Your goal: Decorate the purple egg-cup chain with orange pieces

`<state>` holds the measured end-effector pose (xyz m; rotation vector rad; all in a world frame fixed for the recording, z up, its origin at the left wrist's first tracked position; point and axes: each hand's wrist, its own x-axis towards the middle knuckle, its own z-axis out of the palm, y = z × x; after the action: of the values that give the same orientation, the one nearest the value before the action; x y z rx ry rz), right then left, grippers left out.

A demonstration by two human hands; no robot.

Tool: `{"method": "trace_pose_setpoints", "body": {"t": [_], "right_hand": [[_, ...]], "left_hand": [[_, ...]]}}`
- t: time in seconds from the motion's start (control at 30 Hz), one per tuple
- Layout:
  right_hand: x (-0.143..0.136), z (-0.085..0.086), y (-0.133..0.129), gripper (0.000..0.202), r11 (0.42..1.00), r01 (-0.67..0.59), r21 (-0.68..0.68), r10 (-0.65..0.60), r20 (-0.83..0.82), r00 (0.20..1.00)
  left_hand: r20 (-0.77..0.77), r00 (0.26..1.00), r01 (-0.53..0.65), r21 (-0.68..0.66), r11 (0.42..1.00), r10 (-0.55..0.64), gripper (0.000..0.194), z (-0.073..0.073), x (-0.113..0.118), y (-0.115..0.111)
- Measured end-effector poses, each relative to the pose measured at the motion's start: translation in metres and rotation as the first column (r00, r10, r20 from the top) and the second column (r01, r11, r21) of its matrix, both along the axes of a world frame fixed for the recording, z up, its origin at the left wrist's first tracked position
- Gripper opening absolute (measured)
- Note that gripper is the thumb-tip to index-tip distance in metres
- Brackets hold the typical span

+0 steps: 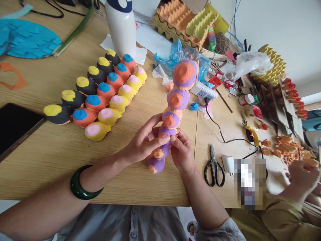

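A strip of egg-carton cups, covered in purple with orange caps that look like modelling clay, stands out from the table in front of me. My left hand is closed around its lower part, the thumb lying across a purple cup. At the right edge of the same cup, my right hand is closed, thumb and fingertips pressed against the strip. A small orange bit shows by those fingertips; whether it is loose cannot be told. To the left lie similar strips: black with yellow caps, orange with blue caps, yellow with pink caps.
Black-handled scissors and a white charger lie right of my hands. A power strip with a black cord sits behind. Stacked egg trays and a white bottle stand farther back. Another person's hand is at far right.
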<state>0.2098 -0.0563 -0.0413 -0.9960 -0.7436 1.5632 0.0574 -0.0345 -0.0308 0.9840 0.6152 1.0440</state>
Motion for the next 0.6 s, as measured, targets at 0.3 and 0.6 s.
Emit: {"method": "trace_pose_setpoints", "body": {"t": [0.3, 0.6], "right_hand": [[0.0036, 0.0023, 0.0053, 0.020, 0.992, 0.040, -0.117, -0.046, -0.045, 0.998], [0.0099, 0.0005, 0.0081, 0.019, 0.975, -0.018, -0.220, -0.017, -0.158, 0.987]], "left_hand": [[0.116, 0.992, 0.062, -0.094, 0.994, -0.051, 0.044, -0.0064, 0.0001, 0.0056], [0.225, 0.971, 0.126, -0.179, 0.976, -0.084, 0.039, -0.0050, -0.0025, 0.0061]]}}
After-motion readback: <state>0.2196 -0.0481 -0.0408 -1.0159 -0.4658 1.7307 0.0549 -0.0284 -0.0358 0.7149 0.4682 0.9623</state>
